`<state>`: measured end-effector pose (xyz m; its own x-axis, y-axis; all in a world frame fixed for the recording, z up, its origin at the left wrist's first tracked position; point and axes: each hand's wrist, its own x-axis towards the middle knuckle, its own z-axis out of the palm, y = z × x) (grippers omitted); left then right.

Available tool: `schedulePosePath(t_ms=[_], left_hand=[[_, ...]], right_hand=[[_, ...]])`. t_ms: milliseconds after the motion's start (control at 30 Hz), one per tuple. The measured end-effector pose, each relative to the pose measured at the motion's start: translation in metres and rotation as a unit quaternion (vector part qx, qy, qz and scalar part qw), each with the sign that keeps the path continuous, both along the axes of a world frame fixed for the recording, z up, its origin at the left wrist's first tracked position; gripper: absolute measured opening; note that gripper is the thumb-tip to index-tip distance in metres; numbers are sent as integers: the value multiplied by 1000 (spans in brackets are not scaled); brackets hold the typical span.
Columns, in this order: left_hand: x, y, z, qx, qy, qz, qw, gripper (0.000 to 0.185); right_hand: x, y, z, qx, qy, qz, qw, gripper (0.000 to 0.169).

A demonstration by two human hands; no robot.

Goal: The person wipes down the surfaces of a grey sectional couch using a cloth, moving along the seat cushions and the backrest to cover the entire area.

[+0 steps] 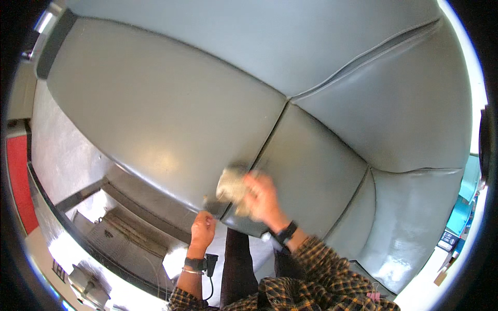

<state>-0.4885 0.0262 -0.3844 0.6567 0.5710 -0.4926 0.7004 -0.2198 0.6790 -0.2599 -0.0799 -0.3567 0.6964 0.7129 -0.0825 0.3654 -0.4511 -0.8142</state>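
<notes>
A grey upholstered corner bench fills most of the view, with a long seat cushion and a smaller one meeting at a dark seam. My right hand grips a bunched beige cloth over that seam near the front edge; hand and cloth are blurred. My left hand is closed at the cushion's front edge, just left of the seam. A small dark thing shows beside its fingertips, too blurred to name. Both wrists wear black bands.
Grey backrests rise behind the seats. At the lower left is a metal-topped unit with a dark frame and an open recess. A pot-like metal thing lies below it. Turquoise items stand at the far right.
</notes>
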Motion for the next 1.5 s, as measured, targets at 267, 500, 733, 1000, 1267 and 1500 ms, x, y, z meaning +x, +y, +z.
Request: schedulePosePath(t_ms=[267, 500, 733, 1000, 1267, 1500], left_hand=[[-97, -46, 44, -72, 4, 233, 970, 8], [-119, -124, 105, -32, 41, 272, 961, 9], [-137, -180, 176, 92, 39, 280, 955, 9], [-169, -233, 237, 230, 179, 224, 930, 21], [-197, -260, 218, 234, 278, 73, 929, 46], [-197, -264, 203, 261, 274, 66, 923, 48]], right_hand=[[155, 54, -37, -289, -246, -102, 920, 75], [-82, 33, -50, -29, -238, 158, 958, 25], [-229, -60, -14, -41, 220, 227, 948, 46], [28, -186, 60, 56, -2, 17, 998, 52], [29, -327, -58, -161, -182, -100, 965, 54], [-136, -236, -31, -99, -18, 12, 995, 53]])
